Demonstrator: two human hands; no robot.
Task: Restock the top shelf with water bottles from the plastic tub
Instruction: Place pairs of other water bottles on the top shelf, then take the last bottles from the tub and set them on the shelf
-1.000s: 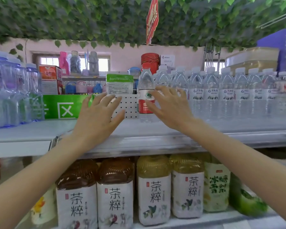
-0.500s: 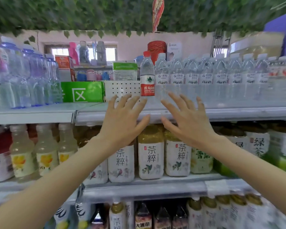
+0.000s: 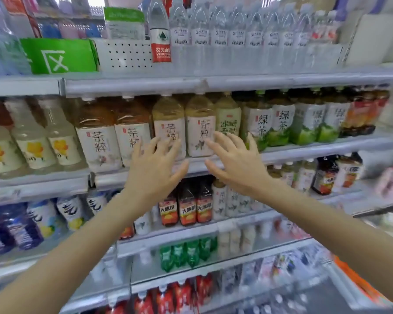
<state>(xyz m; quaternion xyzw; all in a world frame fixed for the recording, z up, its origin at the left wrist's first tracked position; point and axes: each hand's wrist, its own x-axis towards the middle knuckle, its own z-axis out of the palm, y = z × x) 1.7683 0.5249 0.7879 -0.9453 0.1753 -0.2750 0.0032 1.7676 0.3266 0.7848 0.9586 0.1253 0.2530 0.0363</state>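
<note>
Across the top of the frame, the top shelf (image 3: 236,83) carries a long row of clear water bottles (image 3: 220,37) running toward the upper right, with one red-labelled bottle (image 3: 160,37) at the row's left end. To its left, in front of a white perforated panel (image 3: 125,55) and beside a green box (image 3: 59,55), the shelf looks unfilled, so I judge the restocking well along but not finished. The plastic tub is nowhere in view, presumably lower down and out of frame.

Both arms reach forward from the bottom corners and meet at the frame's centre. The left hand (image 3: 154,173) and right hand (image 3: 238,168) hover side by side, palms away from the camera, in front of the tea bottles (image 3: 168,128) on the second shelf. Their fingers (image 3: 168,155) are released and spread, grasping nothing. The next bottle has not yet been picked up.
</note>
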